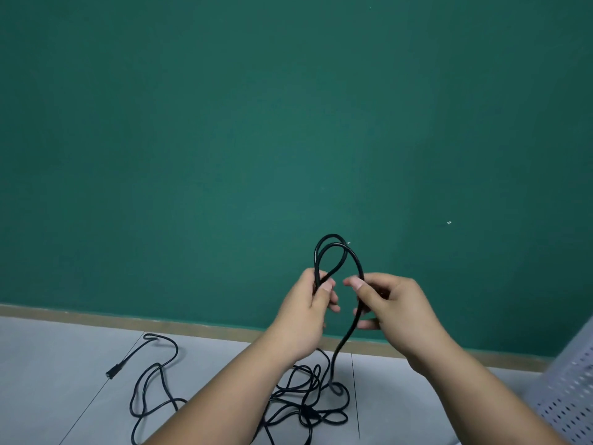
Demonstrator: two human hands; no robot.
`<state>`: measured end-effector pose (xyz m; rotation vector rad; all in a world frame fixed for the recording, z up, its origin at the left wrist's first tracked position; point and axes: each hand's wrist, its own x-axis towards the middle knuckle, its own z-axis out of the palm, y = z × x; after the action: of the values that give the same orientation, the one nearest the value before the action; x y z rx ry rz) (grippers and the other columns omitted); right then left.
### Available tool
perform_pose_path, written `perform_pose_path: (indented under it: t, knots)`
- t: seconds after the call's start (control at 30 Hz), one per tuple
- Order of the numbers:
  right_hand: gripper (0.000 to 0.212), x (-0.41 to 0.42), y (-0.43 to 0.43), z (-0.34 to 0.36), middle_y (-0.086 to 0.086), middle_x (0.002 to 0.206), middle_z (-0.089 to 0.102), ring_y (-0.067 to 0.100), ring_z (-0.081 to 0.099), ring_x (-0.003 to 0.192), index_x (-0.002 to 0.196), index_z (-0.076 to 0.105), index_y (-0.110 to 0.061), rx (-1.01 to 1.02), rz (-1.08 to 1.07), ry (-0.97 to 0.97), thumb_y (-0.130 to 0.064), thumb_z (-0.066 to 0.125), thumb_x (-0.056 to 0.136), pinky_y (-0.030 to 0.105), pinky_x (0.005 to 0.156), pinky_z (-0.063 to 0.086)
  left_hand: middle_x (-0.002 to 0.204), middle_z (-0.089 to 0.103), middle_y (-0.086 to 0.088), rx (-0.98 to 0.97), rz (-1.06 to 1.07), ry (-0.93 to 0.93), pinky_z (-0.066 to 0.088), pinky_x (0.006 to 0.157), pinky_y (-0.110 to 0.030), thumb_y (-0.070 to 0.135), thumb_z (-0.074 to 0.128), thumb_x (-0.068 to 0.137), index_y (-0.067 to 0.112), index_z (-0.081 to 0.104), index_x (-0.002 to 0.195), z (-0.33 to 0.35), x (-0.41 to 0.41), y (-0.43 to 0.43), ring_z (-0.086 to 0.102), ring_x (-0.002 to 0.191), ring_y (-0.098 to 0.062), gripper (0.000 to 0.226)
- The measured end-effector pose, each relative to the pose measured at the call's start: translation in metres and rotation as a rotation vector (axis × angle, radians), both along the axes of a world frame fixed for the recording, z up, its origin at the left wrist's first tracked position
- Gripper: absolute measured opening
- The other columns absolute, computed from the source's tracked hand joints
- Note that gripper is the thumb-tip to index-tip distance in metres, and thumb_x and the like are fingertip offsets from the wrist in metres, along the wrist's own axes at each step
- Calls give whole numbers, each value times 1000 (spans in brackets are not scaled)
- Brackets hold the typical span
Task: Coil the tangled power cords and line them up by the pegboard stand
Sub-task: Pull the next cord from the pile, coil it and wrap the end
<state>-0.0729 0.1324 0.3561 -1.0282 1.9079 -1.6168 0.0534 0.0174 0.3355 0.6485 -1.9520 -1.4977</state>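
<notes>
A black power cord (333, 248) stands in two small loops above my hands, in front of the green wall. My left hand (308, 313) grips the base of the loops, thumb pressed on the strands. My right hand (390, 303) pinches the cord's right strand, which runs down from it to the floor. There it joins a tangled heap of black cord (308, 403) on the grey tiles. More cord trails left, ending in a black plug (113, 371). My forearms cover part of the tangle.
A white perforated pegboard stand (574, 390) shows at the lower right edge. A green wall (224, 139) with a tan baseboard (128, 321) faces me. Grey floor tiles (54, 364) lie to the left of the cords.
</notes>
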Motion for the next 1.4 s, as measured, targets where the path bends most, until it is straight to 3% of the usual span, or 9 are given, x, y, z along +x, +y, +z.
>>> perform_pose_path:
  t: [0.13,0.33,0.53,0.67,0.83,0.93,1.07,1.3,1.4]
  knots:
    - [11,8,-10,1,2,66,74,22,74,65,92,77,-17,-80,-122,-20,-28,81,93,41,69,64,90,71,14,0,-67,50,55,71,-25,23,45,113,25,60,116,-2,-4,7,70,89,-8,16]
    - [29,3,-14,2,5,62,73,23,71,56,78,74,-17,0,-165,119,-41,78,93,46,70,63,97,68,-6,60,-150,76,62,75,-39,22,45,113,17,55,118,-9,-11,10,69,80,-18,12]
    - [9,-6,-13,11,19,82,69,27,69,55,113,68,-27,-66,-32,20,-24,64,105,43,60,62,86,60,-1,-2,-218,-15,56,64,-35,25,50,111,16,56,112,-9,-10,-2,59,72,-16,11]
    - [16,-10,-11,15,13,83,63,31,70,55,119,70,-23,-37,35,37,-22,58,108,38,56,60,90,67,-1,6,-284,-42,59,83,-43,25,53,110,13,60,104,-5,-7,-11,65,81,-14,14]
    - [24,-10,-13,10,11,64,72,35,70,54,101,73,-27,22,4,88,-32,52,110,48,68,62,96,72,-3,14,-271,-62,58,93,-45,23,55,107,10,64,112,-11,-7,-11,67,91,-17,17]
    - [23,-14,-15,10,17,57,69,29,67,50,102,72,-26,59,-36,100,-30,51,109,45,71,61,89,72,-7,149,-293,-11,61,79,-35,8,49,111,8,57,132,-10,-9,-4,72,79,-23,23]
    - [20,-17,-13,9,10,54,67,20,61,45,120,67,-33,81,-36,193,-27,51,111,29,58,51,85,62,-10,63,-368,-48,55,64,-32,10,49,111,6,61,117,-6,-6,-2,58,66,-22,14]
    - [12,-21,-8,10,6,56,67,20,62,46,94,74,-26,71,-78,206,-33,68,102,30,60,53,93,77,5,-204,-339,-325,56,94,-46,20,48,110,22,65,106,-10,0,-9,70,95,-23,18]
    - [10,-22,-10,8,2,58,68,16,63,45,103,74,-32,83,-93,240,-27,65,104,29,59,52,89,70,0,-126,-305,-283,57,96,-50,17,44,111,16,60,112,-14,-3,-3,70,84,-16,16]
